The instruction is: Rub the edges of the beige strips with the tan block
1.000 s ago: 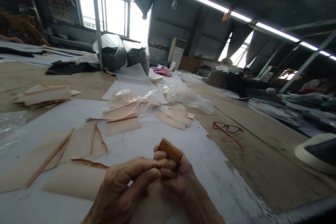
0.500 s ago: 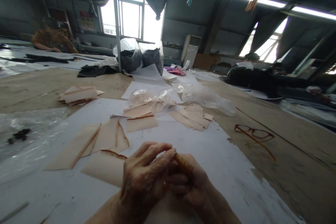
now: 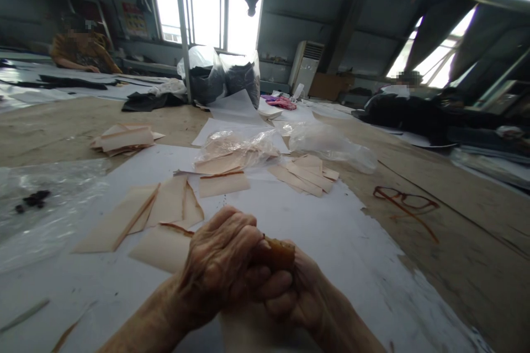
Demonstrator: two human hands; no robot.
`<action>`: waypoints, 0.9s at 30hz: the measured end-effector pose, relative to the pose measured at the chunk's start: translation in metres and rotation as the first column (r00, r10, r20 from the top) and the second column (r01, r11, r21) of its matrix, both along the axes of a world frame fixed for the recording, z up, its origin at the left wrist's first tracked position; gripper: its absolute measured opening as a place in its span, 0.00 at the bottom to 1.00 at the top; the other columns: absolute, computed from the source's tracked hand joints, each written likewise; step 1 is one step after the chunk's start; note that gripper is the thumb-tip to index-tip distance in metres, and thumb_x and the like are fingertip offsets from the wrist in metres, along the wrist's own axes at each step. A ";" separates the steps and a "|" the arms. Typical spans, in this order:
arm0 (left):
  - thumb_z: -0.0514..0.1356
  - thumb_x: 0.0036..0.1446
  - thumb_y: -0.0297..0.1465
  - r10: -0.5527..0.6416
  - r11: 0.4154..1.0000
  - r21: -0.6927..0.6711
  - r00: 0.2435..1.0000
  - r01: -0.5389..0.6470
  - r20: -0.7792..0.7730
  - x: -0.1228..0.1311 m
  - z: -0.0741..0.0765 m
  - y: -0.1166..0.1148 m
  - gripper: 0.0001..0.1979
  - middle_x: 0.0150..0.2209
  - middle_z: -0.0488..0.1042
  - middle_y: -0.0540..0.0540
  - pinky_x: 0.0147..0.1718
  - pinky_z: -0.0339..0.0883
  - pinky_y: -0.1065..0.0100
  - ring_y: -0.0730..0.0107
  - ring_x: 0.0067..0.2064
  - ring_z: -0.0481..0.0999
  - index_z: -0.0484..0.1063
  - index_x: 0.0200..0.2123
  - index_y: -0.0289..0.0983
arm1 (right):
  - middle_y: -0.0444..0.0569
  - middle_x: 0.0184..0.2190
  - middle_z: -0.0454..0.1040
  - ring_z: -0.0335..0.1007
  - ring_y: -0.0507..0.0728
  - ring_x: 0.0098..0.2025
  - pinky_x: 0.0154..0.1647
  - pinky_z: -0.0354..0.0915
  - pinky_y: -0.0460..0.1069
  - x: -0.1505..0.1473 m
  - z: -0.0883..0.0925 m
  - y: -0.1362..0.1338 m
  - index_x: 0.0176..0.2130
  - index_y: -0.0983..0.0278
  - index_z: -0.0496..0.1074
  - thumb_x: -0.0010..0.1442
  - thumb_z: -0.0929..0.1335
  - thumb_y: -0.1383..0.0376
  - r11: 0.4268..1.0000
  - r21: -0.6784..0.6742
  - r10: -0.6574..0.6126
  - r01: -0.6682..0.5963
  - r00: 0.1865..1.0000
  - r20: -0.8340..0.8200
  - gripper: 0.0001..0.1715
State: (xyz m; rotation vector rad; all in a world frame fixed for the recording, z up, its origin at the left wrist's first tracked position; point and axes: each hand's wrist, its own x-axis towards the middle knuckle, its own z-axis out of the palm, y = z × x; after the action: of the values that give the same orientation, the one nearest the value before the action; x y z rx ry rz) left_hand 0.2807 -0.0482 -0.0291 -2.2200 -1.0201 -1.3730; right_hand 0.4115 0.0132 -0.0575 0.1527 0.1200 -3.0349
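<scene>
Both hands come together low in the middle of the view. My left hand [image 3: 219, 265] is closed, its fingers bent against those of my right hand [image 3: 290, 298], which is closed too. Below them hangs a beige sheet piece [image 3: 256, 328], its upper edge gripped between the fingers. An amber-brown, speckled thing [image 3: 277, 253] shows at my right thumb; I cannot tell whether it covers the thumb or is held. Left of the hands lie beige pieces with brown edges [image 3: 118, 220], one of them [image 3: 159, 248] just beside my left hand.
White paper [image 3: 331, 253] covers the table. Farther off lie more beige pieces [image 3: 304, 174], clear plastic bags [image 3: 331, 146] and a beige stack [image 3: 124, 138]. Glasses [image 3: 408, 201] rest at right, dark bits [image 3: 33, 201] on plastic at left. A person [image 3: 85, 49] sits at the far left.
My left hand has curled tighter and shifted slightly left. The amber-brown thing has turned more level. The view has tipped down a little.
</scene>
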 end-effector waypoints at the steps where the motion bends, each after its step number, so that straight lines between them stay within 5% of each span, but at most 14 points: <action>1: 0.50 0.52 0.22 0.012 1.000 0.013 1.000 -0.012 -0.007 0.000 0.001 -0.001 0.05 0.26 0.67 0.39 0.29 0.60 0.63 0.67 0.30 0.64 0.64 0.28 0.29 | 0.45 0.20 0.62 0.53 0.42 0.14 0.10 0.42 0.35 0.000 0.001 0.000 0.27 0.69 0.61 0.49 0.63 0.69 1.000 0.007 0.005 -0.005 1.000 0.004 0.04; 12: 0.53 0.51 0.27 0.220 0.968 0.140 0.972 -0.206 -0.087 -0.002 -0.006 -0.006 0.05 0.28 0.67 0.39 0.31 0.61 0.61 0.63 0.32 0.66 0.64 0.29 0.29 | 0.46 0.19 0.61 0.55 0.42 0.14 0.09 0.42 0.34 -0.006 0.005 -0.005 0.27 0.70 0.60 0.53 0.57 0.68 1.000 0.027 -0.017 0.016 0.999 0.043 0.08; 21: 0.49 0.53 0.23 0.214 0.955 -0.247 0.956 -0.163 0.199 0.003 -0.007 0.002 0.07 0.23 0.61 0.48 0.28 0.55 0.66 0.71 0.28 0.60 0.59 0.23 0.35 | 0.45 0.18 0.59 0.52 0.42 0.12 0.08 0.42 0.35 -0.004 0.003 -0.005 0.27 0.71 0.60 0.54 0.53 0.65 0.999 0.041 -0.036 0.031 0.990 0.137 0.14; 27: 0.49 0.55 0.29 0.305 0.902 -0.413 0.865 -0.128 0.399 0.008 -0.009 0.002 0.09 0.22 0.60 0.51 0.28 0.55 0.69 0.74 0.27 0.60 0.60 0.23 0.36 | 0.43 0.17 0.58 0.50 0.42 0.12 0.08 0.40 0.35 -0.006 0.006 -0.005 0.28 0.70 0.60 0.57 0.53 0.64 0.996 0.066 -0.069 0.058 0.983 0.172 0.15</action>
State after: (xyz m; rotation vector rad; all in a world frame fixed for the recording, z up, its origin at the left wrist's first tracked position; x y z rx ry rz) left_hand 0.2882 -0.0463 -0.0379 -1.9607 -1.7786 -1.7543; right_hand 0.4054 0.0087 -0.0515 0.4337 0.1963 -3.0649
